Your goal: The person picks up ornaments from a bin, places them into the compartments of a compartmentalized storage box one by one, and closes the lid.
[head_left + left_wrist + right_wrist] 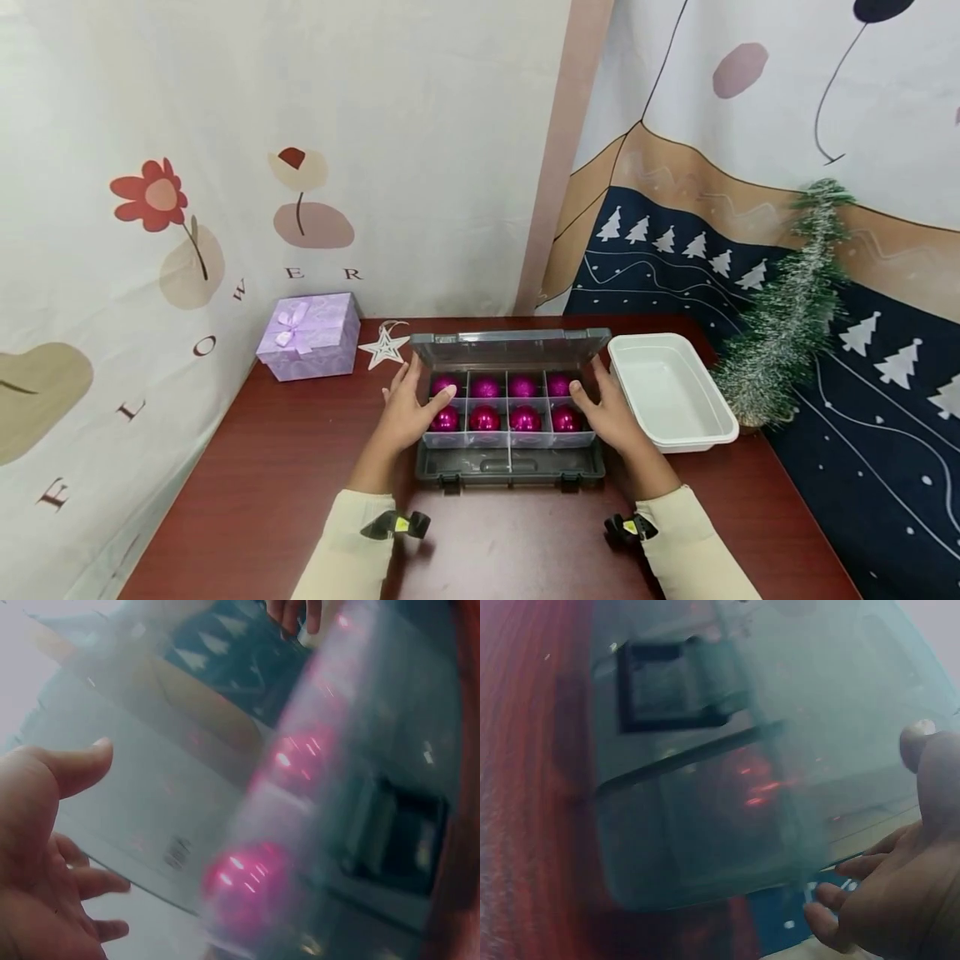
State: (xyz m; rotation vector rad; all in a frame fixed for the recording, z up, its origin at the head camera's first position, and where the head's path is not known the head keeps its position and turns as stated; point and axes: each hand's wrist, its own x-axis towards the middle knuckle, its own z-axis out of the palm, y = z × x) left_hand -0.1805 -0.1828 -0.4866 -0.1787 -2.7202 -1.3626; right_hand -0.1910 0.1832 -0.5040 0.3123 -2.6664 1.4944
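Observation:
A clear grey plastic case (pixel 472 475) lies on the table with its lid (pixel 517 350) raised at the back. Within it sits a translucent divided tray (pixel 487 441), one shiny magenta bauble (pixel 484 418) in each of its several compartments. My left hand (pixel 405 412) is at the case's left side, thumb stretched over the end compartments. On the opposite side, my right hand (pixel 613 417) mirrors it, thumb pointing inward. Both wrist views show loosely spread fingers on the left hand (pixel 37 847) and the right hand (pixel 900 877), with nothing held. Dark latches (pixel 675 686) line the front edge.
To the right stands a white plastic basin (pixel 671 392), close to the right forearm, with a small frosted Christmas tree (pixel 787 325) beyond it. At the back left are a lilac gift box (pixel 311 337) and a white star ornament (pixel 385 347). Printed curtains hang behind the table (pixel 300 492).

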